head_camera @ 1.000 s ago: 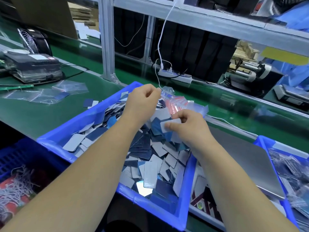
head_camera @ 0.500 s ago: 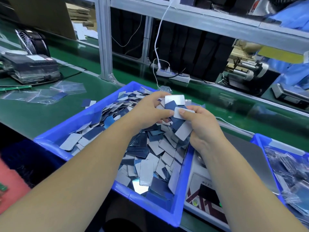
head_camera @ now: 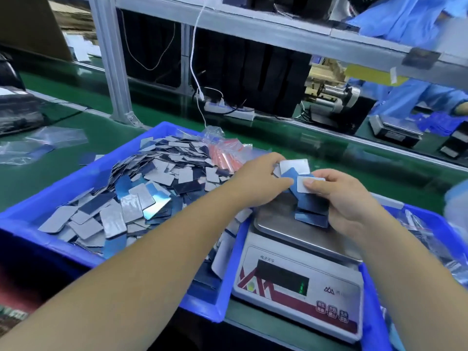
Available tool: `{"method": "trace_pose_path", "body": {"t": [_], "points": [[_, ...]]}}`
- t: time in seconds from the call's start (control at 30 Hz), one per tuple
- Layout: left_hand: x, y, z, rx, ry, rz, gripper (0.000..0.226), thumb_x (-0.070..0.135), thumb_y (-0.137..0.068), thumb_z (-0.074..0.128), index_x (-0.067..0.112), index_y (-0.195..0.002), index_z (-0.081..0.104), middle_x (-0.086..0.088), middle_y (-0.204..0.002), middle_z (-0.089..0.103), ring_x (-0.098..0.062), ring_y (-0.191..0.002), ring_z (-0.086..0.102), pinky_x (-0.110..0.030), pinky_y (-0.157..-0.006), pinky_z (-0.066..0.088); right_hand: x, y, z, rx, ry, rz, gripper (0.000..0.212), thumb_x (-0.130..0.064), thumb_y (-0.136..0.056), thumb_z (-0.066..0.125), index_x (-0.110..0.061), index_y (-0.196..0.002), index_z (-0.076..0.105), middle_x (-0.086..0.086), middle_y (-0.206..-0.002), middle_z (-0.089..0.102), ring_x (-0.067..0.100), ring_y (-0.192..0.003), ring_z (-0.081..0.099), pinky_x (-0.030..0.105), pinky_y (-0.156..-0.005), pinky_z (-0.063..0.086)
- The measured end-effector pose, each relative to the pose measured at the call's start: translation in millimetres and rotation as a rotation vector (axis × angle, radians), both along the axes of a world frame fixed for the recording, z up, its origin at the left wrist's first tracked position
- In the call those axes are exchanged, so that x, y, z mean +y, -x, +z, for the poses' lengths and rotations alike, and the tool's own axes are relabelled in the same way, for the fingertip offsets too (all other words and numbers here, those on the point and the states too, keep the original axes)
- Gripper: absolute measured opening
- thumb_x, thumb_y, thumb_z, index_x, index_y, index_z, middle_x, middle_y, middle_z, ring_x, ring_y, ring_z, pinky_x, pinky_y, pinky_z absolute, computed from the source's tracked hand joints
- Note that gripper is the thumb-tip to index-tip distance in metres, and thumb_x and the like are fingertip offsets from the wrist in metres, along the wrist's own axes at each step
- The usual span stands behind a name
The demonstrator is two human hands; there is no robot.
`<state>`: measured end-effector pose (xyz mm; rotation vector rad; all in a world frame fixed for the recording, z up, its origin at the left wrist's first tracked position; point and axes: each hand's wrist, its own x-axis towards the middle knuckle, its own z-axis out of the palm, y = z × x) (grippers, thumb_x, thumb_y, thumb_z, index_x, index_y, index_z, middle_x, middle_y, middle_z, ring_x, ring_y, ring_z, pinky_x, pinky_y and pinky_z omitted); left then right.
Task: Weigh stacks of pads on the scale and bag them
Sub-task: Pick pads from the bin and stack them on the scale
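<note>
Each hand's grip is pinched on the same loose stack of pads (head_camera: 302,191): the right hand (head_camera: 347,201) holds the stack from the right with its thumb pressed on a grey pad on top, and the left hand (head_camera: 260,183) closes its fingers on the stack's left side. The stack, blue and grey pieces fanned unevenly, sits over the steel pan of the scale (head_camera: 298,272); its lowest pad looks to be touching the pan, though I cannot tell for sure.

Nearest the camera, the scale's white front panel carries a dark display with a faint green digit at its right end, a line of small characters above it too blurred to read, a triangular logo to the right, and three red buttons whose labels are illegible. To the left, just beside the scale, a blue bin (head_camera: 76,249) on the green bench (head_camera: 63,173) holds a heap of loose grey, dark blue and shiny pads. At the bin's far edge lies a bundle of clear bags (head_camera: 228,153) with red strips. A second blue bin (head_camera: 372,312) at the right holds filled bags. Farther back, a white power strip (head_camera: 229,110) lies on the bench by an aluminium post, and a person in blue sleeves works beyond.
</note>
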<state>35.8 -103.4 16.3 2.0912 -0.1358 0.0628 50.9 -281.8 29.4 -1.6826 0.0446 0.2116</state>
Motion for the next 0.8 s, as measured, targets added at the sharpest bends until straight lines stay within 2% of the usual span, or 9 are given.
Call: {"method": "trace_pose_path", "body": {"t": [0.03, 0.1, 0.2, 0.27, 0.4, 0.57, 0.63, 0.7, 0.8], "points": [[-5, 1, -2, 0.0, -0.08, -0.001, 0.026, 0.035, -0.09, 0.066, 0.029, -0.115, 0.06, 0.005, -0.103, 0.07, -0.018, -0.093, 0.067, -0.035, -0.083, 0.055, -7, 2, -2, -0.012, 0.018, -0.006, 0.01, -0.004, -0.084, 0.071, -0.012, -0.085, 0.065, 0.002, -0.071, 0.066, 0.018, -0.064, 0.06, 0.033, -0.06, 0.053], [-8, 2, -2, -0.01, -0.205, 0.003, 0.02, 0.041, -0.088, 0.067, 0.031, -0.105, 0.063, 0.009, -0.093, 0.065, -0.011, -0.084, 0.062, -0.03, -0.069, 0.051, -15, 7, -3, -0.033, 0.029, -0.021, 0.015, -0.001, -0.081, 0.074, -0.013, -0.083, 0.064, 0.001, -0.066, 0.067, 0.015, -0.055, 0.063, 0.03, -0.05, 0.051], [-8, 1, 1, -0.039, -0.36, -0.037, 0.02, 0.046, -0.089, 0.064, 0.027, -0.093, 0.066, 0.009, -0.085, 0.057, -0.008, -0.078, 0.052, -0.024, -0.057, 0.035, -23, 8, -8, -0.199, 0.296, -0.039, 0.018, -0.01, -0.079, 0.078, -0.022, -0.087, 0.067, -0.001, -0.074, 0.068, 0.017, -0.065, 0.062, 0.028, -0.06, 0.049], [-7, -1, -2, -0.055, -0.401, -0.048, 0.029, 0.049, -0.091, 0.061, 0.022, -0.096, 0.07, 0.004, -0.091, 0.055, -0.017, -0.09, 0.049, -0.027, -0.061, 0.034, -24, 10, -13, -0.321, 0.518, -0.047, 0.015, -0.022, -0.079, 0.077, -0.031, -0.085, 0.066, -0.013, -0.072, 0.062, 0.008, -0.066, 0.057, 0.024, -0.059, 0.04], [-4, 2, -16, -0.141, -0.436, -0.014, 0.025, 0.049, -0.094, 0.057, 0.031, -0.098, 0.073, 0.004, -0.103, 0.053, -0.021, -0.11, 0.039, -0.032, -0.084, 0.029, -22, 14, -15, -0.403, 0.817, 0.025, 0.011, -0.034, -0.082, 0.069, -0.036, -0.072, 0.064, -0.024, -0.075, 0.061, -0.004, -0.075, 0.053, 0.015, -0.058, 0.034], [4, 6, -21, -0.192, -0.29, 0.009, 0.016, 0.047, -0.095, 0.057, 0.037, -0.096, 0.069, 0.006, -0.108, 0.055, -0.017, -0.114, 0.042, -0.034, -0.094, 0.034, -24, 12, -17, -0.382, 0.805, 0.038, 0.01, -0.032, -0.081, 0.067, -0.032, -0.072, 0.071, -0.021, -0.071, 0.068, -0.006, -0.075, 0.058, 0.018, -0.059, 0.039], [7, 6, -19, -0.197, -0.14, 0.046, 0.009, 0.041, -0.096, 0.057, 0.04, -0.092, 0.065, 0.01, -0.106, 0.059, -0.007, -0.104, 0.051, -0.032, -0.091, 0.041, -27, 12, -16, -0.385, 0.74, 0.003, 0.011, -0.031, -0.083, 0.066, -0.03, -0.073, 0.072, -0.018, -0.073, 0.068, -0.002, -0.078, 0.059, 0.021, -0.061, 0.04], [13, 5, -17, -0.184, 0.004, 0.114, 0.011, 0.035, -0.096, 0.058, 0.037, -0.089, 0.066, 0.024, -0.086, 0.063, 0.01, -0.077, 0.054, -0.025, -0.074, 0.044, -32, 11, -16, -0.391, 0.691, -0.032, 0.012, -0.03, -0.083, 0.066, -0.029, -0.073, 0.07, -0.016, -0.071, 0.067, 0.004, -0.076, 0.059, 0.025, -0.062, 0.041], [24, 2, -16, -0.139, 0.072, 0.247, 0.013, 0.027, -0.095, 0.058, 0.028, -0.087, 0.068, 0.027, -0.058, 0.055, 0.005, -0.05, 0.047, -0.026, -0.055, 0.046, -37, 10, -15, -0.387, 0.643, -0.048, 0.012, -0.029, -0.083, 0.066, -0.026, -0.072, 0.07, -0.022, -0.061, 0.062, 0.003, -0.065, 0.055, 0.026, -0.059, 0.038]]}}
